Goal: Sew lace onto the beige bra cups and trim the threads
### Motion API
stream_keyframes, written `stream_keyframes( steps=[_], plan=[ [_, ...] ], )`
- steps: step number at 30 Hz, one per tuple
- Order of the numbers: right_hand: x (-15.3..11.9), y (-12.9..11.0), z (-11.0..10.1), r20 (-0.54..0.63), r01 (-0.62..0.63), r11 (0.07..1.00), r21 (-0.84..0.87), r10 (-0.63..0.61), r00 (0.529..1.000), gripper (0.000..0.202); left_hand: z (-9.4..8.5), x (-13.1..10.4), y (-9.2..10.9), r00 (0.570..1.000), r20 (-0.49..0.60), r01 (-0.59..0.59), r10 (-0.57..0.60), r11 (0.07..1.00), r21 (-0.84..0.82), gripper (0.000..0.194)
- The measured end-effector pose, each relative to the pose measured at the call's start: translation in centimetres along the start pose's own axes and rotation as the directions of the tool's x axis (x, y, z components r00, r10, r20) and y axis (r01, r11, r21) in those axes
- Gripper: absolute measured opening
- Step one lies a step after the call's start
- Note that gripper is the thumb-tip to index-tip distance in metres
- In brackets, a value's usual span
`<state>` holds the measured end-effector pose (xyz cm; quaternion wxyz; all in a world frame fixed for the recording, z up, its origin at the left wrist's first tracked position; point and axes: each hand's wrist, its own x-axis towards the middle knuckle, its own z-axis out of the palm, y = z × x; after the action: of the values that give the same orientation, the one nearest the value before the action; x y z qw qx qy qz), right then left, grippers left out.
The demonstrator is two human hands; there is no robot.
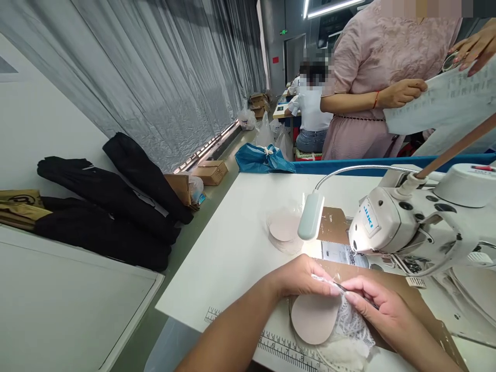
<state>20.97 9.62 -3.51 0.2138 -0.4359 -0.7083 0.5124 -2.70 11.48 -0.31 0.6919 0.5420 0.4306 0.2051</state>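
The left grip (308,278) was closed, thumb against fingers, on the upper edge of the white patterned lace fabric (351,321). The right grip (383,305) was closed around a slim, dark metal tool (342,288), its tip directed at the lace edge beside the left fingertips. The body of the lace extended below both grips, toward the near edge of the white counter (232,237). The round, flat beige pad (314,319) was positioned below the left grip, adjacent to the lace. The brown cardboard sheet (411,295) lay partly beneath the hands, in front of the white sewing machine (374,225).
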Motion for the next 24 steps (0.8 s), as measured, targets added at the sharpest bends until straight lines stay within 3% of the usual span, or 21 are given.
stream_keyframes(
  steps=[7, 13, 17, 19, 21, 24],
  plan=[
    [0.2, -0.6, -0.4, 0.088, -0.004, 0.998, 0.065, -0.002, 0.996, 0.038, 0.1, 0.2, -0.4, 0.999, 0.014, -0.037, 0.037, 0.999, 0.005, 0.04],
    [0.4, -1.4, 0.5, 0.003, 0.015, 1.0, 0.026, -0.015, 1.0, 0.036, 0.4, 0.3, -0.5, 0.998, 0.036, -0.045, 0.042, 0.994, 0.1, 0.04],
    [0.7, -1.0, 1.2, -0.126, -0.036, 0.963, 0.267, 0.072, 0.989, 0.043, 0.5, 0.5, -0.6, 0.996, 0.026, -0.087, 0.085, 0.991, 0.097, 0.039],
    [0.8, -1.0, 1.5, -0.112, -0.033, 0.943, 0.332, 0.074, 0.991, 0.054, 0.3, 0.6, -0.7, 0.991, 0.053, -0.128, 0.123, 0.986, 0.106, 0.038],
    [0.8, -1.1, 1.8, -0.053, -0.043, 0.954, 0.297, 0.061, 0.997, 0.051, 0.0, 0.4, -0.5, 0.985, 0.075, -0.163, 0.155, 0.98, 0.116, 0.038],
    [0.3, -1.3, 1.8, -0.049, -0.05, 0.971, 0.233, 0.063, 0.997, 0.039, -1.0, -0.5, 0.3, 0.972, -0.053, -0.222, 0.229, 0.968, 0.115, 0.039]
  ],
)
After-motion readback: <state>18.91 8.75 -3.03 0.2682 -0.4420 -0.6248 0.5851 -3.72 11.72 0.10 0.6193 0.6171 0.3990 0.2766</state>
